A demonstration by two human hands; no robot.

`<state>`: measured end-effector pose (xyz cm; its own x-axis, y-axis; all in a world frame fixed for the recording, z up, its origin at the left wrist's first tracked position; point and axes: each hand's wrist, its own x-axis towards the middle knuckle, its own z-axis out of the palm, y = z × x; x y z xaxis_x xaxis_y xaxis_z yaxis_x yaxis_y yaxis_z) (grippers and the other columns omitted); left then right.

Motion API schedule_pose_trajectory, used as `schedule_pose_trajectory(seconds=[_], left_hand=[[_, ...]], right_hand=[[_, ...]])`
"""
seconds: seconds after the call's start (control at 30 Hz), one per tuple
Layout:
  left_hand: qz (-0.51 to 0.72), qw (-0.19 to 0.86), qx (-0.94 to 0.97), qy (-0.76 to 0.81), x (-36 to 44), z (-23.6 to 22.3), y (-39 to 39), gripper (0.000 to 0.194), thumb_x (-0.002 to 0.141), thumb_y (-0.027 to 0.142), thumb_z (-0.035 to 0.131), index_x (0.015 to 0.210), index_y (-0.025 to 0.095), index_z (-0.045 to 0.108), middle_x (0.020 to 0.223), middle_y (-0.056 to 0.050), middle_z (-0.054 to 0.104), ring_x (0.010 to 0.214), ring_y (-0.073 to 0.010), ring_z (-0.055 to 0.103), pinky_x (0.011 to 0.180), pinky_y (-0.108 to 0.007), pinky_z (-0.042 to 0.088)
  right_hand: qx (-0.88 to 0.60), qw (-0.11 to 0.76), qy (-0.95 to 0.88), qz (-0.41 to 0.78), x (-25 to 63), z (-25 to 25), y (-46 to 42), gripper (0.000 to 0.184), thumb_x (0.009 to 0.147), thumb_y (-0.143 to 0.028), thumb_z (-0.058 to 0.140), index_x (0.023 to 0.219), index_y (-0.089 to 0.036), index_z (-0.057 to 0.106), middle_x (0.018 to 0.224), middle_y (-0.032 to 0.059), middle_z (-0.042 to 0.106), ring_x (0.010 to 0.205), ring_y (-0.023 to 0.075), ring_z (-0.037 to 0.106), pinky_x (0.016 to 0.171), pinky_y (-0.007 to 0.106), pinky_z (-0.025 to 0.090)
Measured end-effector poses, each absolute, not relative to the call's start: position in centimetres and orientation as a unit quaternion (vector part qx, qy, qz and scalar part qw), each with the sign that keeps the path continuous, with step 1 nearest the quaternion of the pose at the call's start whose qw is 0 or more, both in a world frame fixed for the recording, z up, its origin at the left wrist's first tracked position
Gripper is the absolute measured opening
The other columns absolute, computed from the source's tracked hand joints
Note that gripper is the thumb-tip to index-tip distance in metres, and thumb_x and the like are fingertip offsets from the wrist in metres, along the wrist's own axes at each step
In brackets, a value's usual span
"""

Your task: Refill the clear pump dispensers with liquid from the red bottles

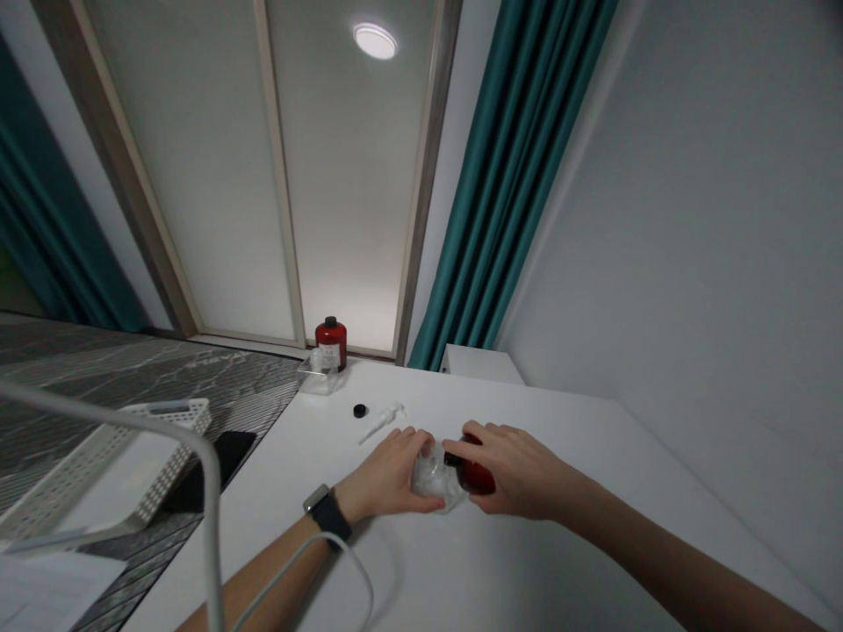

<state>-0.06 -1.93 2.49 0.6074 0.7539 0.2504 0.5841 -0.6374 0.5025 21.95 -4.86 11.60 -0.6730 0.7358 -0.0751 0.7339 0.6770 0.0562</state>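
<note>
Our left fingers are curled closed around a wad of crumpled clear plastic, pressing it against the tabletop or just above it; we cannot tell which. Our right fingers are clenched over a dark red bottle, which lies tilted on its side right under them, with its black neck pointing toward the plastic and touching it. No label or writing shows on this bottle.

Just beyond the left fingers lie a white pump top and a small black cap, close together but not touching. Farther beyond the fingers, near the far end of the tabletop, an upright red bottle with a black cap stands behind a clear plastic box. Its white label carries writing too small to read.

Behind our left fingers, a black watch sits on the wrist, with a thin white cable running beside it. Well left of the fingers, off the tabletop, are a white perforated basket and a flat black object. Well past the fingers hang teal curtains, beside a small white cabinet.
</note>
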Motion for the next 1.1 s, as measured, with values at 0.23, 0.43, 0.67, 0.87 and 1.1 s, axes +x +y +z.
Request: schedule_pose_trajectory(seconds=[0.23, 0.43, 0.67, 0.87, 1.1], left_hand=[[0.221, 0.185, 0.878, 0.382, -0.03, 2.61, -1.86, 0.059, 0.063, 0.048, 0.082, 0.105, 0.019, 0.053, 0.103, -0.007, 0.065, 0.092, -0.028, 0.06, 0.081, -0.037, 0.043], [0.22, 0.182, 0.878, 0.384, -0.05, 2.49, -1.81, 0.059, 0.063, 0.049, 0.082, 0.104, 0.019, 0.052, 0.104, -0.007, 0.065, 0.09, -0.0278, 0.06, 0.081, -0.038, 0.042], [0.219, 0.186, 0.878, 0.383, -0.13, 2.43, -1.86, 0.059, 0.064, 0.049, 0.082, 0.105, 0.019, 0.051, 0.105, -0.007, 0.065, 0.09, -0.0274, 0.06, 0.082, -0.037, 0.041], [0.219, 0.177, 0.882, 0.379, -0.22, 2.47, -1.78, 0.058, 0.064, 0.048, 0.082, 0.104, 0.019, 0.051, 0.103, -0.007, 0.065, 0.09, -0.0271, 0.059, 0.081, -0.037, 0.041], [0.211, 0.178, 0.883, 0.378, -0.24, 2.57, -1.76, 0.06, 0.064, 0.049, 0.082, 0.105, 0.02, 0.05, 0.105, -0.007, 0.065, 0.092, -0.0281, 0.06, 0.083, -0.038, 0.041]], right_hand=[[0.402, 0.044, 0.914, 0.017, 21.94, 11.61, -4.86, 0.053, 0.08, -0.03, 0.063, 0.131, -0.031, 0.051, 0.109, 0.0074, 0.059, 0.087, 0.0244, 0.062, 0.07, 0.033, 0.04], [0.397, 0.038, 0.917, 0.015, 21.97, 11.58, -4.74, 0.052, 0.079, -0.03, 0.064, 0.13, -0.032, 0.051, 0.108, 0.0068, 0.06, 0.086, 0.0238, 0.062, 0.069, 0.033, 0.039], [0.398, 0.038, 0.916, 0.015, 21.92, 11.49, -4.73, 0.054, 0.08, -0.031, 0.065, 0.131, -0.032, 0.051, 0.109, 0.0069, 0.06, 0.087, 0.0247, 0.062, 0.07, 0.034, 0.04], [0.397, 0.044, 0.917, 0.014, 21.82, 11.61, -4.7, 0.054, 0.08, -0.03, 0.065, 0.132, -0.032, 0.051, 0.109, 0.0072, 0.059, 0.086, 0.0245, 0.061, 0.07, 0.034, 0.04], [0.398, 0.05, 0.916, 0.019, 21.68, 11.82, -4.75, 0.053, 0.08, -0.03, 0.064, 0.131, -0.032, 0.051, 0.11, 0.0076, 0.059, 0.087, 0.0247, 0.062, 0.071, 0.034, 0.04]])
